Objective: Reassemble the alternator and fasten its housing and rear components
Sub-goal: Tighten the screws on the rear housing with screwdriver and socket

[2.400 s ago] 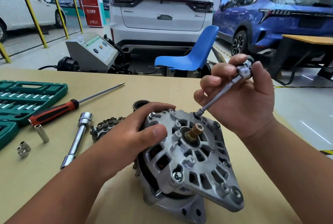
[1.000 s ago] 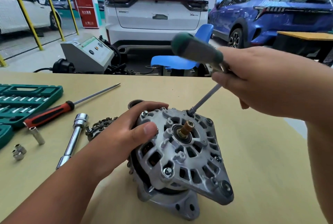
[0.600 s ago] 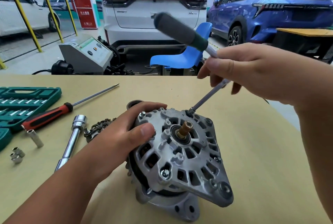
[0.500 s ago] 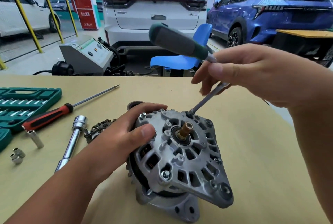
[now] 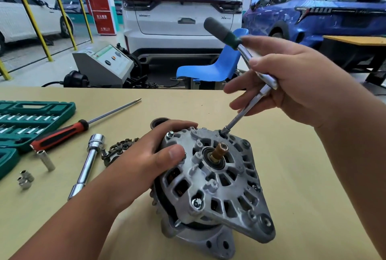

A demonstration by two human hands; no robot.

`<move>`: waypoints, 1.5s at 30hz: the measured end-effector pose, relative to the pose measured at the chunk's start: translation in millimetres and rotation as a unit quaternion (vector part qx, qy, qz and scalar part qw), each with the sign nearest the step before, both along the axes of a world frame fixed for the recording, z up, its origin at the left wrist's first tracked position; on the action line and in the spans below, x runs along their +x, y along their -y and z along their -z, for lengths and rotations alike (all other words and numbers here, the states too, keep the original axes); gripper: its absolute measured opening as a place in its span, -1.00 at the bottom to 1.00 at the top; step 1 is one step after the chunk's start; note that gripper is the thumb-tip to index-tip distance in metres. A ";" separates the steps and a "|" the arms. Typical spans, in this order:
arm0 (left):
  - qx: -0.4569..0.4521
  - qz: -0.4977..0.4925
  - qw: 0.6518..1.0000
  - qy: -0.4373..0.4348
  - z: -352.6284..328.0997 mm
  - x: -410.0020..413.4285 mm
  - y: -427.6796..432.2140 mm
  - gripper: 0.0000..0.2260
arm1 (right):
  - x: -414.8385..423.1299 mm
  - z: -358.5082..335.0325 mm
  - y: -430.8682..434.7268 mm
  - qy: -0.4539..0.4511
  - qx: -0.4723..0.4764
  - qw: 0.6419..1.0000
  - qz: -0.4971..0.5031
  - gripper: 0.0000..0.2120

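A grey cast alternator (image 5: 217,184) lies tilted on the tan table (image 5: 302,176), its brass-tipped shaft (image 5: 219,152) pointing up. My left hand (image 5: 150,159) grips the housing's upper left edge, thumb on its face, beside a raised bolt (image 5: 170,134). My right hand (image 5: 292,84) holds a ratchet (image 5: 240,44) with a green and grey handle. Its extension bar (image 5: 244,111) runs down to a socket (image 5: 225,129) seated on a bolt at the housing's top edge.
Left of the alternator lie a rectifier part (image 5: 119,149), a chrome extension bar (image 5: 87,161), a red-handled screwdriver (image 5: 62,136), several loose sockets (image 5: 25,179) and a green socket case (image 5: 29,119). A blue chair (image 5: 211,67), a grey machine (image 5: 104,65) and parked cars stand beyond the table.
The ratchet handle has swung back and forth above the bolt, and my right hand's fingers have shifted along the tool. My left hand and the alternator have stayed put.
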State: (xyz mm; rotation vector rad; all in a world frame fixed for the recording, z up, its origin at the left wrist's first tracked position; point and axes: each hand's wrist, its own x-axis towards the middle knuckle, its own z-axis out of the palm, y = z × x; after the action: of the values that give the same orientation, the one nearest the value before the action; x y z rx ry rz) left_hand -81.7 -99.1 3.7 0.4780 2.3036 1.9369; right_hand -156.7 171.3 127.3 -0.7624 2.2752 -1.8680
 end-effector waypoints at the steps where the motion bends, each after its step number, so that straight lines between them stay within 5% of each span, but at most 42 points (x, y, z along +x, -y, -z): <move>1: -0.003 -0.001 1.000 -0.004 -0.3 0.3 -0.2 -0.15 | 1.0 -1.3 -1.8 -0.008 -0.002 1.000 -0.012 -0.46; 3: -0.006 -0.004 1.000 -0.008 -0.5 0.8 -0.5 -0.15 | 2.3 -3.3 -4.9 -0.023 0.002 0.999 -0.040 -0.35; 8: 0.011 0.001 1.000 0.006 -0.2 0.5 -0.1 -0.13 | -2.7 -3.7 -10.8 -0.006 -0.012 0.998 -0.067 -0.48; 12: 0.011 0.003 1.000 0.006 -0.2 0.5 -0.2 -0.14 | -2.5 -2.3 -3.4 0.054 -0.104 0.992 -0.051 -0.37; 18: 0.015 0.003 1.000 0.006 0.5 0.7 -0.2 -0.15 | -3.0 2.1 7.5 0.182 -0.244 0.952 -0.039 -0.51; 23: 0.013 0.002 1.000 0.003 0.2 0.3 -0.1 -0.15 | -3.5 5.4 18.3 0.248 -0.367 0.896 -0.021 -0.57; 28: 0.010 0.003 1.000 0.006 0.9 0.4 0.5 -0.15 | -4.1 16.5 29.7 0.288 -0.524 0.800 0.046 -0.73; 31: 0.009 0.001 1.000 0.003 -0.6 0.9 -0.4 -0.17 | -3.3 24.7 30.1 0.301 -0.565 0.768 0.004 -0.78; 38: 0.008 -0.001 1.000 0.008 -3.3 1.8 -2.0 -0.13 | -13.3 38.1 31.7 0.289 -0.474 0.823 -0.120 -0.94; 45: 0.005 -0.002 1.000 0.002 -2.9 1.8 -1.6 -0.15 | -9.3 38.5 42.3 0.264 -0.521 0.811 0.010 -0.77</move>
State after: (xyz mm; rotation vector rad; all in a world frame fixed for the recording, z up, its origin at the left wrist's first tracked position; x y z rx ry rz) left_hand -79.9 -97.5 6.5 0.4694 2.2950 1.9517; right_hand -166.0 129.1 88.8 -0.1758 0.8149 -2.8181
